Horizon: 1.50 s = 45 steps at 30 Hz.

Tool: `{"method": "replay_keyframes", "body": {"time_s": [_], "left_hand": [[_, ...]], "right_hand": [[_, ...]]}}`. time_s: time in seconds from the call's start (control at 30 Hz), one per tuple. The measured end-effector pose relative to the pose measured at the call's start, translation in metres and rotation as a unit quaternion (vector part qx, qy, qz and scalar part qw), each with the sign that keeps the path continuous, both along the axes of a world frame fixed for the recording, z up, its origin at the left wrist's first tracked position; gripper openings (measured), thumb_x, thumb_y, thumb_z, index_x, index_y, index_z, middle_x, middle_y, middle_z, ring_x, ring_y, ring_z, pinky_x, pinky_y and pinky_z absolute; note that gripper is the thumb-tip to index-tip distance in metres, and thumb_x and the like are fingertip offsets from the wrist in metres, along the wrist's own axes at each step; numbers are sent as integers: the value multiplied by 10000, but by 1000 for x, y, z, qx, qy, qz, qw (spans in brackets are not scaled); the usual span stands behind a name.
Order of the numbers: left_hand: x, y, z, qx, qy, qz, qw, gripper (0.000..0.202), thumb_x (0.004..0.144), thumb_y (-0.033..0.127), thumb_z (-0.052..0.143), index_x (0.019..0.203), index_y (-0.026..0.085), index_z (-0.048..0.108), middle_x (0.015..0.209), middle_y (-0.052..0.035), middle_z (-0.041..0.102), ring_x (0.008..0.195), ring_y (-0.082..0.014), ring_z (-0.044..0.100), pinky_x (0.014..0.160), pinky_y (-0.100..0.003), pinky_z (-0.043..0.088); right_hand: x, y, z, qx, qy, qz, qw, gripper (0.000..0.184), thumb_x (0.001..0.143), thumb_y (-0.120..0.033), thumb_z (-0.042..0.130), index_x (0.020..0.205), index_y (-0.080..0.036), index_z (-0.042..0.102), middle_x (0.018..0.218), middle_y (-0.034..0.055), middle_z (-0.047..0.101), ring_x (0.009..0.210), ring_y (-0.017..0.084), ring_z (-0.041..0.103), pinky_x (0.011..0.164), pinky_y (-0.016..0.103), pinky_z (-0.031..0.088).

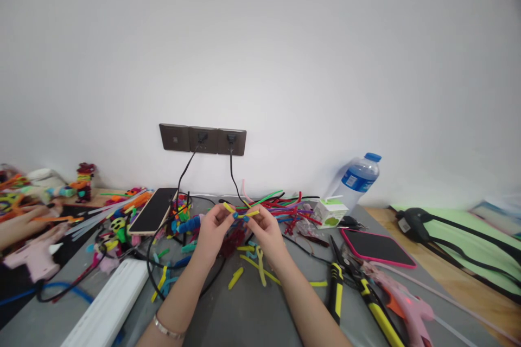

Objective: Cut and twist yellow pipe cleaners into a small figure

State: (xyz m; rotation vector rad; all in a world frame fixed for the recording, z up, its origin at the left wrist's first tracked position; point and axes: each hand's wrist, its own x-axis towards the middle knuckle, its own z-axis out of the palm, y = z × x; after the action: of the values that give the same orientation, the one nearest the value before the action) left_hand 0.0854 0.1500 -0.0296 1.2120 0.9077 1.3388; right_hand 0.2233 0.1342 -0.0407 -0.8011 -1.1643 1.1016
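At twelve o'clock, above the flat grey tabletop [240,317], my left hand [214,227] and right hand [265,230] both pinch thin, fuzzy yellow pipe-cleaner wire [248,214]; it should handle light, soft-skinned, easily bent, hardly slippery; best taken near its ends, I judge.

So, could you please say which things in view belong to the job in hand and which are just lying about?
Likely the job:
yellow pipe cleaner, in left hand and right hand
loose yellow pieces
perhaps yellow-handled pliers, right-side pink glue gun

Likely lying about:
water bottle
pink-edged phone
gold-edged phone
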Motion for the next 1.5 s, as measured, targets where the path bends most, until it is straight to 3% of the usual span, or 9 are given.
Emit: {"method": "replay_keyframes", "body": {"time_s": [0.2, 0.43, 0.63, 0.93, 1.27, 1.5], "left_hand": [[1, 2, -4, -39, -55, 6, 998, 429, 595, 349, 796, 750, 213, 420, 596, 64, 605, 568, -113, 574, 572, -206, 436], [-3, 1, -2, -6, 30, -2, 1000, 230, 665, 339, 737, 692, 151, 607, 598, 20, 614, 557, -109, 547, 541, -199, 416], [-3, 4, -4, -7, 32, -7, 999, 193, 636, 308, 752, 723, 151, 679, 640, -7, 678, 594, -132, 591, 578, -220, 448], [-2, 3, -2, -49, 21, -77, 996, 260, 543, 300, 814, 694, 137, 680, 600, -6, 659, 519, -101, 531, 519, -209, 407], [-3, 0, 6, -47, 28, -117, 992, 285, 559, 345, 829, 656, 144, 653, 572, 13, 630, 523, -99, 522, 532, -212, 411], [-3, -4, 10, -60, 36, -137, 988, 279, 569, 347, 823, 663, 140, 661, 573, 16, 621, 495, -83, 478, 511, -202, 374]], "right_hand": [[0, 0, 0, 10, -12, -8, 1000, 218, 755, -386, 707, 730, -209, 583, 616, -28, 543, 537, 121, 480, 514, 244, 408], [2, 2, -3, 8, -19, 0, 1000, 221, 764, -400, 690, 756, -208, 582, 630, -24, 558, 545, 121, 494, 512, 237, 416], [2, 1, -1, 6, -11, 2, 1000, 244, 756, -413, 704, 727, -210, 572, 647, -22, 547, 557, 122, 481, 521, 239, 422], [4, 1, 1, 12, -2, -3, 1000, 257, 761, -414, 709, 742, -200, 567, 684, -13, 546, 582, 121, 467, 529, 236, 396], [3, 1, -2, -12, 28, 6, 1000, 208, 738, -350, 736, 756, -200, 593, 714, -12, 570, 638, 126, 488, 596, 240, 392], [2, 2, -2, -27, 87, -3, 996, 204, 724, -332, 753, 787, -211, 602, 684, -25, 587, 586, 114, 498, 559, 227, 402]]}}
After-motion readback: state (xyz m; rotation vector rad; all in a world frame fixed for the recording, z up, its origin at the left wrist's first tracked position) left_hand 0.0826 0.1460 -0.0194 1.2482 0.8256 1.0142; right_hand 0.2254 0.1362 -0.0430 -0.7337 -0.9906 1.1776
